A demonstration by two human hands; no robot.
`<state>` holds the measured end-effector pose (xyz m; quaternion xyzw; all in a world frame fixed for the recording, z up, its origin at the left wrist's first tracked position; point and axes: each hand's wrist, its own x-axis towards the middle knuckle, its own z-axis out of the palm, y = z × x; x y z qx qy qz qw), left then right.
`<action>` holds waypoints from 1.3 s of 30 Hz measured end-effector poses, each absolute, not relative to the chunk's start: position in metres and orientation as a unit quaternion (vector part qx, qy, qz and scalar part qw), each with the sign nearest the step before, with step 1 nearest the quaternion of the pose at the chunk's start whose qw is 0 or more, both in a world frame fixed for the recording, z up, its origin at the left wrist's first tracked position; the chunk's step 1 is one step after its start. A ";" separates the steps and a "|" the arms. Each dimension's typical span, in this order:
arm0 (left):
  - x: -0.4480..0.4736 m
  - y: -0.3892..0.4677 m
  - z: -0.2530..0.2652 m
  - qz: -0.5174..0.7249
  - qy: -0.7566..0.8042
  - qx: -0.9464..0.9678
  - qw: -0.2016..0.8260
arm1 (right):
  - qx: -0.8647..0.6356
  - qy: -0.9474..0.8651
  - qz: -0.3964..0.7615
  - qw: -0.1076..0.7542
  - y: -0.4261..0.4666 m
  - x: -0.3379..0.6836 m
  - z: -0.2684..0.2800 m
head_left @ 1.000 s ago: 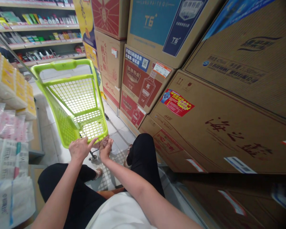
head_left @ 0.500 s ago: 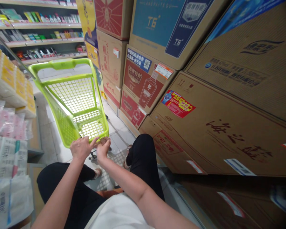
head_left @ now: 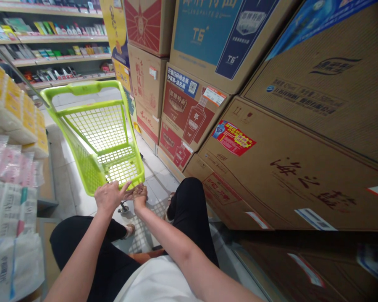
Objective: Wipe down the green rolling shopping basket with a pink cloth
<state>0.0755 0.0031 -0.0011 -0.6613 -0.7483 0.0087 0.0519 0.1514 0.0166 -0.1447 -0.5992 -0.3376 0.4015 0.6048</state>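
Observation:
A bright green plastic shopping basket cart (head_left: 98,144) stands in front of my knees, its mesh basket showing no goods inside. My left hand (head_left: 107,197) is closed over the near rim of the cart, its thumb stretched along the edge towards the right. Close beside it, my right hand (head_left: 140,196) has curled fingers at the rim's near right corner. A small brownish patch lies between the two hands; whether it is shaded fingers or a held thing I cannot make out.
Large cardboard cartons (head_left: 302,167) are stacked along the right. On the left lie yellow-and-white packs (head_left: 27,113) and plastic-wrapped packages (head_left: 14,209). Shelves of small goods (head_left: 63,40) stand at the back. My black-trousered knees flank the cart's near end, over a tiled floor (head_left: 157,176).
My right hand has shifted slightly right and away from my left hand, its fingers now lower by the rim's corner. My left hand stays on the rim. The view has tilted slightly.

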 end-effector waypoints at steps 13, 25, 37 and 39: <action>0.110 0.021 0.005 0.016 -0.758 -0.651 -0.030 | -0.642 -0.375 0.305 0.595 0.032 0.185 -0.090; 0.063 0.008 -0.005 0.001 -0.631 -0.771 0.087 | -0.653 -0.446 0.210 0.575 0.065 0.232 -0.068; 0.079 0.009 -0.005 -0.016 -0.642 -0.763 0.071 | -0.433 -0.815 0.139 0.359 0.065 0.256 -0.042; 0.082 0.009 -0.005 -0.019 -0.643 -0.763 0.067 | -0.471 -0.795 0.124 0.362 0.082 0.270 -0.040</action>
